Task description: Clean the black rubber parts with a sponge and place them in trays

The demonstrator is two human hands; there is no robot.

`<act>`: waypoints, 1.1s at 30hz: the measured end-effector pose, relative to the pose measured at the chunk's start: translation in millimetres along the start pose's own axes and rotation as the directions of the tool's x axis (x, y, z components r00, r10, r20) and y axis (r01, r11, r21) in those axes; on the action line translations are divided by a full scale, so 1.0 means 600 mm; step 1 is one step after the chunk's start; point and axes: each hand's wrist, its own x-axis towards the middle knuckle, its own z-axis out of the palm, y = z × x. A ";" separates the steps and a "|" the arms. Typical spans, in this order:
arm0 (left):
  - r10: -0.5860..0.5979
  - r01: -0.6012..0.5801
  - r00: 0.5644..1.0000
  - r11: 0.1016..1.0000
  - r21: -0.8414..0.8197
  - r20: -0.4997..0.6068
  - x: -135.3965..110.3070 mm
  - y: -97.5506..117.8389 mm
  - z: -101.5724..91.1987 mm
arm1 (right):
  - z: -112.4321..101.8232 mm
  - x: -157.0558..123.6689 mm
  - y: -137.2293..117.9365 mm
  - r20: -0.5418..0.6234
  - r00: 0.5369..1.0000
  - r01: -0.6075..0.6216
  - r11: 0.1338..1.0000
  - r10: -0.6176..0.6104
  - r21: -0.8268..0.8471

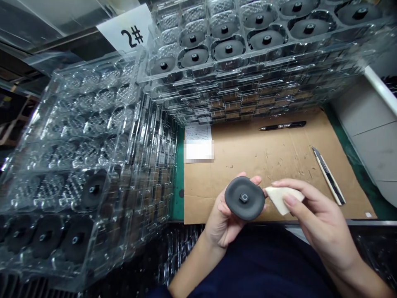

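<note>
My left hand (219, 219) cradles a dark grey rubber-coated disc (245, 198) on its fingers, with the thumb behind its edge. A small hexagonal metal nut (244, 198) sits at the disc's centre. My right hand (319, 219) pinches a white wedge of foam or sponge (283, 199) between thumb and fingers. The wedge's tip is close to the disc's right rim, and I cannot tell whether they touch. Both hands are above the front edge of a brown cardboard sheet (248, 165).
Stacked clear plastic trays (263, 78) of matching discs rise at the back, with more (77, 165) to the left. On the cardboard lie a black pen (283, 126) and a utility knife (328, 178). A paper label (198, 142) sits at its back left. A "2#" card (130, 33) stands behind.
</note>
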 end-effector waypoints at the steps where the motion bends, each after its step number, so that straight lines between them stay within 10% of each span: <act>1: -0.001 0.001 1.000 1.000 0.005 -0.013 0.001 0.000 0.000 | -0.001 0.001 -0.006 -0.007 1.000 0.016 0.999 -0.016 -0.037; 6: 0.064 -0.052 0.993 0.991 0.121 -0.095 -0.001 -0.005 0.009 | 0.019 0.017 -0.057 0.030 0.970 0.241 0.928 -0.243 -0.285; 10: 0.155 -0.119 0.979 0.964 0.239 -0.136 -0.005 -0.006 0.015 | 0.056 0.032 -0.087 0.233 0.842 0.540 0.758 -0.487 -0.365; 14: 0.299 -0.233 0.938 0.919 0.319 -0.177 -0.007 0.000 0.015 | 0.073 0.051 -0.098 0.436 0.802 0.556 0.777 -0.408 -0.295; 18: 0.297 -0.220 0.943 0.897 0.384 -0.153 -0.009 0.006 0.017 | 0.077 0.056 -0.097 0.261 0.777 0.630 0.703 -0.573 -0.330; 30: 0.280 -0.232 0.956 0.908 0.348 -0.093 -0.009 0.021 0.027 | 0.065 0.047 -0.091 0.389 0.722 0.677 0.700 -0.573 -0.226; 33: 0.271 -0.222 0.957 0.913 0.342 -0.104 -0.006 0.020 0.018 | 0.049 0.037 -0.085 0.367 0.798 0.596 0.712 -0.478 -0.371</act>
